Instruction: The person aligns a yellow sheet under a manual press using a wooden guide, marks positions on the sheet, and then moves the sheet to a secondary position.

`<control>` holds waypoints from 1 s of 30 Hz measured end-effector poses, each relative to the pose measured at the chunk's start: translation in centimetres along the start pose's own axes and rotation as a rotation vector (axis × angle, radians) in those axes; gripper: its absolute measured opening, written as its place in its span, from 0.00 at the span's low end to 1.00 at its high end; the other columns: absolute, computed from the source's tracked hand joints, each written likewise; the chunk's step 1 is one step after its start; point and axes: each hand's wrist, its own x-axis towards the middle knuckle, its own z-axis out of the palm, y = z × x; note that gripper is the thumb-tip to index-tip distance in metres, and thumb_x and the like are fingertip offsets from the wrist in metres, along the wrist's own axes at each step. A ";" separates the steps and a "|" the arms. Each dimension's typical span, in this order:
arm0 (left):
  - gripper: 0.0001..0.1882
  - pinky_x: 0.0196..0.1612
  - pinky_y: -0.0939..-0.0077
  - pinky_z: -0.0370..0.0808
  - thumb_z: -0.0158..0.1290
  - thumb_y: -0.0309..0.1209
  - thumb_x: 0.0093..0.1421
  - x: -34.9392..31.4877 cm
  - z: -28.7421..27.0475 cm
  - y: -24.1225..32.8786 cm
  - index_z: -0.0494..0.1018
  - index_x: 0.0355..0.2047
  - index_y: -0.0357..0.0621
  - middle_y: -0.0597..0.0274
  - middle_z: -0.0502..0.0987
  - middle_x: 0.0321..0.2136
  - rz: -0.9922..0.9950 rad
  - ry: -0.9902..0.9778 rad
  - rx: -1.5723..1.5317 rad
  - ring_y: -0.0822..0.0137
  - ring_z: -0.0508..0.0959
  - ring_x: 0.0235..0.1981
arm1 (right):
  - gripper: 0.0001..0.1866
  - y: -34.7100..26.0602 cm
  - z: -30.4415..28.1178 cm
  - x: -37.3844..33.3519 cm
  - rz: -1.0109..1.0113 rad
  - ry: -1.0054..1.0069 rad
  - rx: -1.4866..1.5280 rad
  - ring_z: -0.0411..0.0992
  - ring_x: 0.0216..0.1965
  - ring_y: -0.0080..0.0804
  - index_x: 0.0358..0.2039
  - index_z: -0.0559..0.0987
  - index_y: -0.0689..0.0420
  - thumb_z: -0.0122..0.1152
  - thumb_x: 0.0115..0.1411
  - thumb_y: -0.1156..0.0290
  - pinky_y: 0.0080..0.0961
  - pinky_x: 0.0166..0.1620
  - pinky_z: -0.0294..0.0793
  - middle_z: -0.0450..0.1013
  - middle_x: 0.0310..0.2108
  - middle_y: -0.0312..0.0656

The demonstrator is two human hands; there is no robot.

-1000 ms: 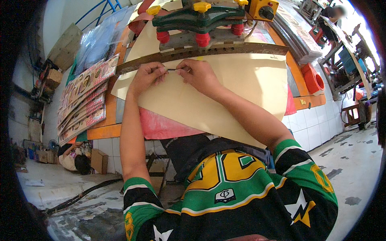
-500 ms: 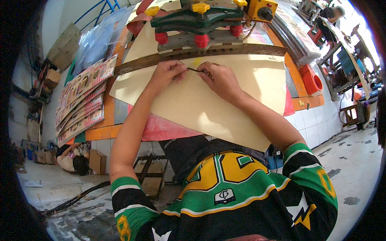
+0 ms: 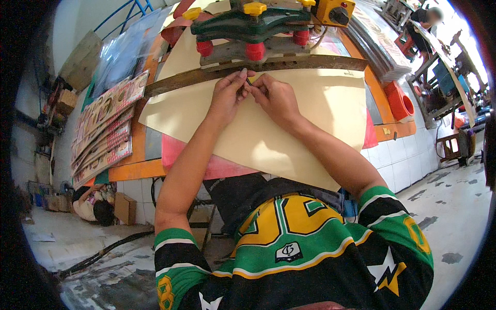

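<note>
Dark and thin, a small strip sits between the fingertips of the left hand and the right hand, mostly hidden by the fingers. Both hands are closed narrow, each pinching the strip, and the 2 are nearly touching. Under them lies a cream sheet, reaching well out to the right of the right hand and partly covering a red sheet nearer the wearer than the left hand. Just beyond the fingertips runs a rusty metal bar; past it stands a dark green machine with 3 yellow knobs and 3 red cylinders. Well to the left of the left hand, printed boards lie stacked on the orange-edged surface. Well to the right of the right hand is a red container with a round opening.
</note>
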 end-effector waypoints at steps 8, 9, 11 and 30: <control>0.15 0.28 0.87 0.63 0.52 0.38 0.72 0.4 -0.7 -0.3 0.79 0.42 0.37 0.74 0.71 0.24 -0.014 -0.041 0.030 0.81 0.68 0.24 | 0.14 0.0 0.6 -0.3 0.004 0.005 -0.109 0.79 0.29 0.54 0.32 0.80 0.59 0.65 0.63 0.60 0.46 0.33 0.77 0.79 0.26 0.53; 0.15 0.27 0.87 0.62 0.53 0.39 0.71 0.3 -0.7 -0.2 0.79 0.41 0.38 0.75 0.70 0.24 -0.020 -0.050 0.069 0.81 0.67 0.24 | 0.14 -0.2 0.6 -0.3 -0.001 0.002 -0.108 0.79 0.29 0.54 0.32 0.80 0.59 0.65 0.63 0.60 0.46 0.33 0.77 0.79 0.26 0.53; 0.15 0.27 0.87 0.62 0.53 0.39 0.71 -0.1 -0.4 -0.2 0.79 0.40 0.38 0.75 0.70 0.24 -0.026 -0.036 0.057 0.81 0.67 0.23 | 0.12 -0.5 0.3 -0.5 -0.050 0.009 -0.175 0.77 0.20 0.31 0.32 0.79 0.60 0.67 0.64 0.64 0.30 0.26 0.73 0.76 0.19 0.43; 0.12 0.25 0.85 0.63 0.54 0.36 0.70 0.3 -1.3 -0.1 0.77 0.37 0.39 0.72 0.73 0.24 -0.085 -0.066 -0.163 0.80 0.69 0.22 | 0.16 -0.6 0.4 0.1 -0.041 -0.016 -0.101 0.79 0.27 0.50 0.30 0.79 0.59 0.67 0.62 0.57 0.42 0.30 0.76 0.79 0.25 0.48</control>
